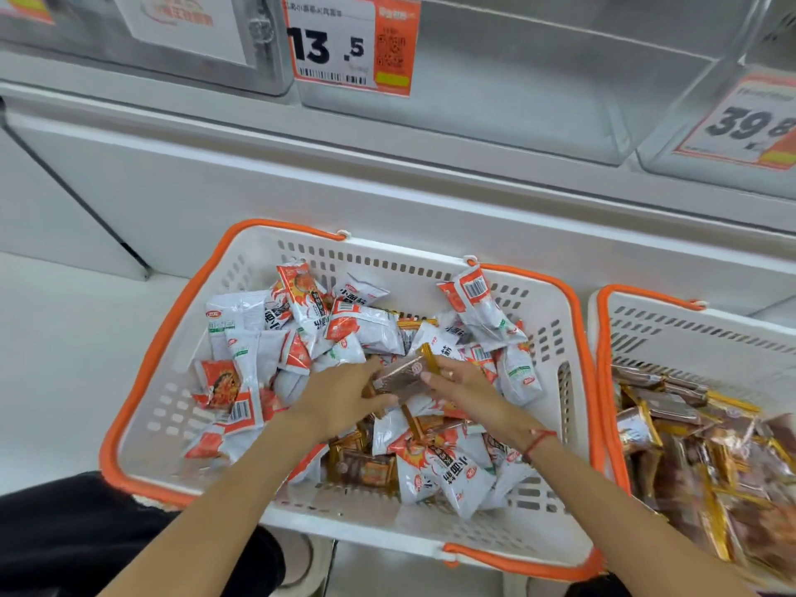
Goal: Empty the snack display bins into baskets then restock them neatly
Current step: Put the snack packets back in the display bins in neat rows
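- We see a pale floor (pixel 64 359) carrying two white baskets with orange handles.
- The nearer basket (pixel 555 321) sits against the white cabinet base (pixel 258 187).
- The second basket (pixel 672 333) stands just beside it, on its right.

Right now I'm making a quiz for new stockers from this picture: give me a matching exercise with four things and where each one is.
Things:
1. brown-and-gold packet
2. price tag reading 13.5
3. basket of white-and-red packets
4. basket of brown-and-gold packets

Places:
A. on the front of a clear bin, up top
B. far right, partly cut off
C. between the left hand and right hand
D. centre, under both arms

Pairs: 1-C, 2-A, 3-D, 4-B
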`<state>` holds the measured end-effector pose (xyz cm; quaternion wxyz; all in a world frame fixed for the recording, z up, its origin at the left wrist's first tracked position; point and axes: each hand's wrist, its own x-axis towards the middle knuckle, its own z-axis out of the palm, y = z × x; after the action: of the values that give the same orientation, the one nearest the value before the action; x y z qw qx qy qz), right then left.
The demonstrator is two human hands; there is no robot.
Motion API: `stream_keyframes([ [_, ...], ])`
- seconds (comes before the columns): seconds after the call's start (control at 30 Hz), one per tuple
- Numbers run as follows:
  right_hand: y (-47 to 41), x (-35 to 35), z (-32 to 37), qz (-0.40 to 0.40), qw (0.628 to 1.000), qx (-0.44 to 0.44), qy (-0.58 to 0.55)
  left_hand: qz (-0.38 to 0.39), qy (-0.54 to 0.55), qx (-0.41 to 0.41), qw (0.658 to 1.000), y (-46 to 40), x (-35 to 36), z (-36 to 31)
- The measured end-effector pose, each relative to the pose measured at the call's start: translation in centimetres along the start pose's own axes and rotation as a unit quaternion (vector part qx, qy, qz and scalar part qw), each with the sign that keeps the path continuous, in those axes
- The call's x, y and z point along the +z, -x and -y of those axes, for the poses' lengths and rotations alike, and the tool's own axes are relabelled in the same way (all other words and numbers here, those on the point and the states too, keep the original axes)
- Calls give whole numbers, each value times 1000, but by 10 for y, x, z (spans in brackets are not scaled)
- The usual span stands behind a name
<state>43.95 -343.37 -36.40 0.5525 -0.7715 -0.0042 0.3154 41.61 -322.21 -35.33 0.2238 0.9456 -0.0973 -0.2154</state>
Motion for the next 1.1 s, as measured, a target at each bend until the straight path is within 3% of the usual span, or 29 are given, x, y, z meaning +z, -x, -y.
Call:
stream_keyframes([
  [0.07,-4,-5,-8,49,989,-14,140,-38,-2,-37,999,4,0,7],
  [0.1,-7,-8,-17,83,959,-42,268,-51,-2,-58,997,7,-2,12],
  [0.17,-11,-8,-38,117,841,-94,520,-55,-2,-98,994,12,-6,23],
  [0.2,-13,-7,-48,110,788,-110,595,-56,9,-117,992,15,-8,29],
  [0.27,-15,-7,-53,76,745,-147,646,-77,48,-152,984,19,-15,40],
  [0.3,-15,-7,-53,47,742,-172,646,-95,61,-167,980,21,-20,44],
  [0.37,-13,-12,-45,-16,771,-185,609,-134,66,-192,970,24,-30,52],
  [0.5,-9,-16,-33,-118,831,-105,533,-177,116,-220,952,24,-40,59],
  [0.6,-13,-21,-22,-128,889,-23,439,-179,125,-215,952,20,-35,57],
  [0.63,-15,-22,-17,-120,887,-1,446,-175,120,-212,954,18,-33,55],
  [0.7,-19,-25,-12,-164,843,-9,512,-160,103,-209,959,16,-31,52],
  [0.8,-22,-26,-11,-258,756,-123,589,-146,83,-205,964,15,-29,53],
  [0.87,-25,-24,-14,-222,712,-238,623,-145,79,-205,965,15,-27,54],
  [0.93,-24,-19,-16,-112,706,-280,641,-152,86,-202,964,14,-26,55],
  [0.97,-21,-14,-19,-71,722,-266,635,-154,89,-201,963,14,-27,55],
  [1.03,-21,-5,-29,-53,752,-223,618,-155,94,-201,963,13,-28,55],
  [1.1,-26,2,-37,-31,753,-179,633,-161,114,-201,960,12,-28,56],
])
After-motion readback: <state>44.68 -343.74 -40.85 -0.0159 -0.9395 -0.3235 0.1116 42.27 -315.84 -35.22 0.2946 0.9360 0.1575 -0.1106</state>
